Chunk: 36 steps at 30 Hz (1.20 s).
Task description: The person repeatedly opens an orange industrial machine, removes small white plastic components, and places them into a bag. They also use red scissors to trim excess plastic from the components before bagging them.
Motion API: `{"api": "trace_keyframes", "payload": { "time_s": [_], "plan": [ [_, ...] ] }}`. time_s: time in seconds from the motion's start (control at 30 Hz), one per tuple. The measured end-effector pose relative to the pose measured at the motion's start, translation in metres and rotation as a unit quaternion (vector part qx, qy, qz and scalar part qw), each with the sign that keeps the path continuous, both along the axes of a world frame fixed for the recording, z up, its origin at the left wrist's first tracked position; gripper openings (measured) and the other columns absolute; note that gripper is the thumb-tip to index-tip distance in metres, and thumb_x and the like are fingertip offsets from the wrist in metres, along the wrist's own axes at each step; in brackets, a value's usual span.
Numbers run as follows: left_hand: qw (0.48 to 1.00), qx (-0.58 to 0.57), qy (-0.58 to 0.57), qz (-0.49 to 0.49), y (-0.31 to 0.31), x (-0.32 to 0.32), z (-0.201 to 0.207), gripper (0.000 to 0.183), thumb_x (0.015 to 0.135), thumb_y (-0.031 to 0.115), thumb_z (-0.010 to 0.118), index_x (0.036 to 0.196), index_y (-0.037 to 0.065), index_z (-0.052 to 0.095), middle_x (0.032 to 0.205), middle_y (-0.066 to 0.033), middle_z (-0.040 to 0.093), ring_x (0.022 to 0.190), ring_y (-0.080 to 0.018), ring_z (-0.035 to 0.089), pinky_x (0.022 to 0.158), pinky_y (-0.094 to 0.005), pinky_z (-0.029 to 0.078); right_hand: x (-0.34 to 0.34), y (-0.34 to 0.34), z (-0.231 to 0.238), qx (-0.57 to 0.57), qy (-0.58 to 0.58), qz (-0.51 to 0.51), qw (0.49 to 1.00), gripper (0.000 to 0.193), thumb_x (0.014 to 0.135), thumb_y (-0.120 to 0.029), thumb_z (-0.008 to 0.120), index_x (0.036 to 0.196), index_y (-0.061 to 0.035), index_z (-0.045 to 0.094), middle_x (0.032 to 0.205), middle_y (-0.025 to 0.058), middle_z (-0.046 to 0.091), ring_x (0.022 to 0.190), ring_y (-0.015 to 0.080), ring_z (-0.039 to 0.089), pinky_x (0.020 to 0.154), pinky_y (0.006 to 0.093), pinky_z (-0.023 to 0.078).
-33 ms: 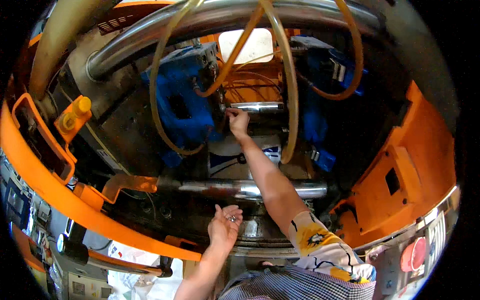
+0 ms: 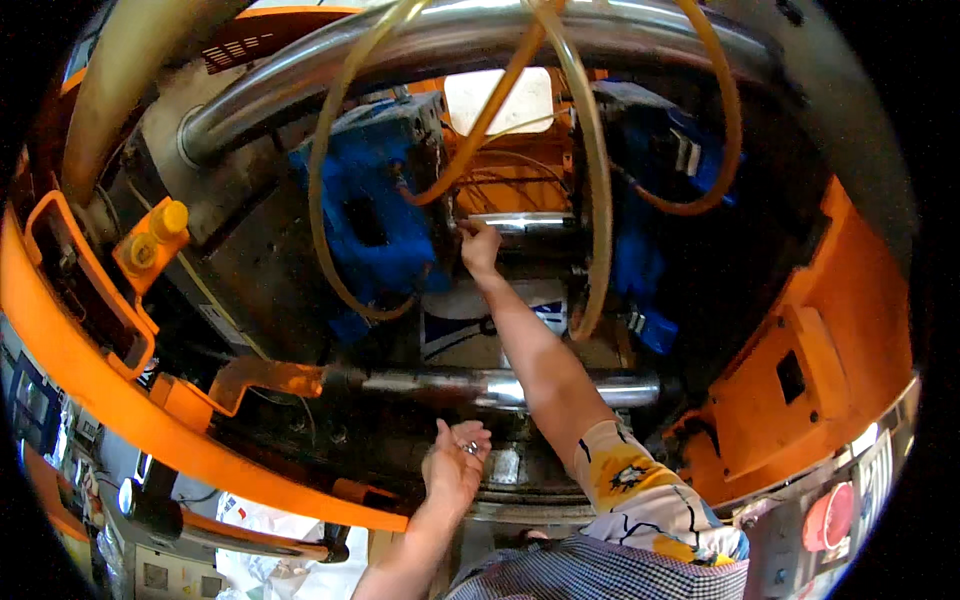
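Observation:
My right arm stretches deep between the two blue mould halves. At the inner face of the left mould half (image 2: 345,215), my right hand (image 2: 480,246) has its fingertips pinched together. What sits between them is too small and dark to make out. Lower down, in front of the near steel bar, my left hand (image 2: 456,468) is turned palm up with the fingers curled. A few small shiny metal pieces (image 2: 470,447) lie in its palm. Across from the left half stands the right mould half (image 2: 640,235), apart from both hands.
Amber hoses (image 2: 598,180) loop down on both sides of my right arm. A polished bar (image 2: 450,385) crosses below it, and a thicker one (image 2: 300,95) arches above. Orange guards (image 2: 815,370) flank the opening. A pink basin (image 2: 828,517) stands at lower right.
The whole view has shifted slightly, so the machine appears a little lower and further right. My right hand stays at the left mould half's face; my left hand remains palm up.

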State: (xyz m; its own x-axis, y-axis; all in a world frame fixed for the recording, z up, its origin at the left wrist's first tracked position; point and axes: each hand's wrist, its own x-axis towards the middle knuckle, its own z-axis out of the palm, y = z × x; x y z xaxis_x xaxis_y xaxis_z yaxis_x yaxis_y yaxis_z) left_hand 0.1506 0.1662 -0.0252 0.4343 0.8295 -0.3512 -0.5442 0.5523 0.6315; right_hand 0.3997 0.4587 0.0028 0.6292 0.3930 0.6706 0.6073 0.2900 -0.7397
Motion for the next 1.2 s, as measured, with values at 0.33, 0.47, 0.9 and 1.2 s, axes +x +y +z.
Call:
{"api": "trace_keyframes", "payload": {
  "time_s": [0.33,0.47,0.9,1.2],
  "plan": [
    [0.998,0.021,0.057,0.015,0.0,-0.009,0.011,0.05,0.096,0.042,0.031,0.097,-0.003,0.054,0.082,-0.0139,0.059,0.071,-0.0207,0.054,0.066,-0.0278,0.045,-0.015,0.041,-0.015,-0.015,0.041,0.042,0.998,0.03,0.08,0.002,0.059,0.109,0.0025,0.055,0.091,0.0153,0.064,0.086,0.0255,0.062,0.074,0.0361,0.049],
    [0.997,0.011,0.066,0.027,-0.002,-0.008,0.016,0.051,0.095,0.042,0.032,0.095,-0.003,0.055,0.08,-0.0136,0.059,0.068,-0.0208,0.054,0.064,-0.028,0.045,-0.018,0.042,-0.016,-0.028,0.094,0.067,0.993,0.028,0.084,0.001,0.056,0.112,0.0018,0.053,0.093,0.0168,0.064,0.087,0.0257,0.062,0.072,0.0365,0.049],
    [0.996,0.034,0.072,0.033,0.005,-0.015,0.007,0.048,0.096,0.041,0.032,0.095,-0.001,0.055,0.083,-0.0121,0.06,0.073,-0.02,0.053,0.067,-0.0295,0.042,-0.025,0.036,-0.01,-0.007,0.024,0.006,1.0,0.028,0.078,0.002,0.062,0.105,0.0032,0.056,0.086,0.0157,0.066,0.083,0.0252,0.064,0.072,0.034,0.048],
    [0.998,0.027,0.033,0.043,0.008,-0.02,0.006,0.041,0.095,0.034,0.038,0.099,-0.004,0.054,0.087,-0.0134,0.06,0.079,-0.0214,0.055,0.072,-0.0309,0.045,-0.06,0.011,0.02,-0.242,0.017,-0.017,0.97,0.046,0.072,0.003,0.052,0.118,0.0016,0.048,0.095,0.0203,0.063,0.092,0.0368,0.059,0.079,0.0406,0.046]
  ]
}}
